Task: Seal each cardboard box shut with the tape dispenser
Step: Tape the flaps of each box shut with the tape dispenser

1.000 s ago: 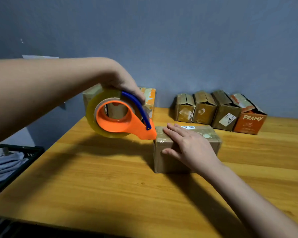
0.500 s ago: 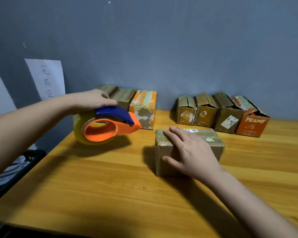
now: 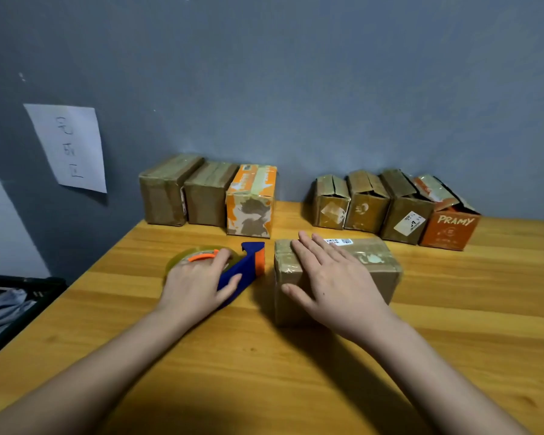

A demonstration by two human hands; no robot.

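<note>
Blue-grey wall point(image 3: 327, 73), paper sheet point(image 3: 68, 147), wooden table point(image 3: 296, 372).

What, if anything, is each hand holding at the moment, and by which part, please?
The left hand grips the tape dispenser by its blue handle, on the table. The right hand holds nothing; it rests flat on the taped box.

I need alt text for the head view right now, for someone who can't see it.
A person's right hand rests flat on a taped box on a wooden table, while the left hand holds the tape dispenser down beside it. Along the wall stand three closed boxes at left and four open-flapped boxes at right.
</note>
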